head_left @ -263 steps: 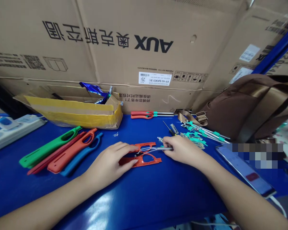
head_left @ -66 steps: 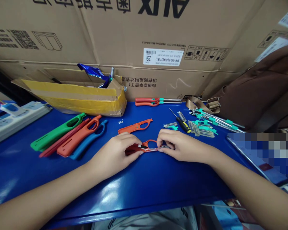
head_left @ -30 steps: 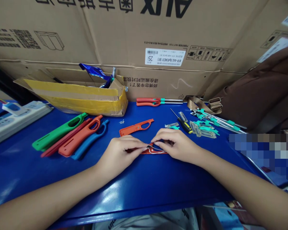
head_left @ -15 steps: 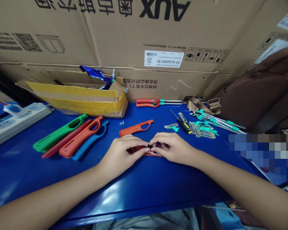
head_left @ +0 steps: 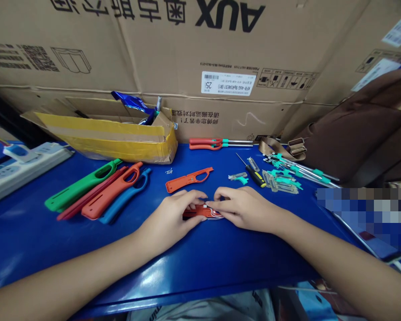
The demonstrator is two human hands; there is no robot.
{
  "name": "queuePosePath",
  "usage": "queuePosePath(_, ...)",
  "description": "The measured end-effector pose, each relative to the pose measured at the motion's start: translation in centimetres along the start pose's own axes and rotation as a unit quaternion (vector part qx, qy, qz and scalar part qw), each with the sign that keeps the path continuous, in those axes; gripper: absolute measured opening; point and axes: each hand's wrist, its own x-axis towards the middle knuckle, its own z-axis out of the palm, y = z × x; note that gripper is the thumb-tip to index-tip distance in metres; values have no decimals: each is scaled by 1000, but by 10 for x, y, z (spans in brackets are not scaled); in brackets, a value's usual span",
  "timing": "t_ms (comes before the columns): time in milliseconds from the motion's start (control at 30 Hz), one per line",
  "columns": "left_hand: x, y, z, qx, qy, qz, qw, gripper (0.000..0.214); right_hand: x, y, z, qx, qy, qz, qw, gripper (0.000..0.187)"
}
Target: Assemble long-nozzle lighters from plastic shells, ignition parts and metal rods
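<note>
1 orange shell half (head_left: 198,211), hollow side up, partly hidden. White wires (head_left: 215,215) curving at its right end.

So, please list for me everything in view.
held shell half: one, orange, between hands
wires: count unclear, white, on it
loose shell half: one, orange, centre
handles: four, green, dark red, orange, blue, left
rod-tipped handles: two, reddish, back
screwdriver: one, black, yellow, right
plastic pieces: several, clear, green, right
metal rods: several, silver, green, right
bag: one, brown, right
phone: one, bluish, right
power strip: one, white, left
open box: one, brown, yellow, left
packet: one, blue, in box
cardboard: count unclear, brown, back
table: one, blue, below
lap: one, grey clothing, bottom
left hand: one, fingers around held shell half
right hand: one, fingers over its right part
</note>
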Motion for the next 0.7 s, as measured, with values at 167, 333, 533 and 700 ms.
queuePosePath(167,1,1,3,15,2,-5,1000,36,2,-6,-3,-76,-54,-23,995,35)
queuePosePath(333,0,4,1,60,-19,-7,998,32,3,-4,-6,2,-38,-1,999,31)
queuePosePath(533,0,5,-2,94,-2,38,995,31,-7,23,-31,-17,41,194,980,16)
queuePosePath(700,3,9,-3,106,-2,62,992,33,-13,37,-44,-109,-26,306,945,14)
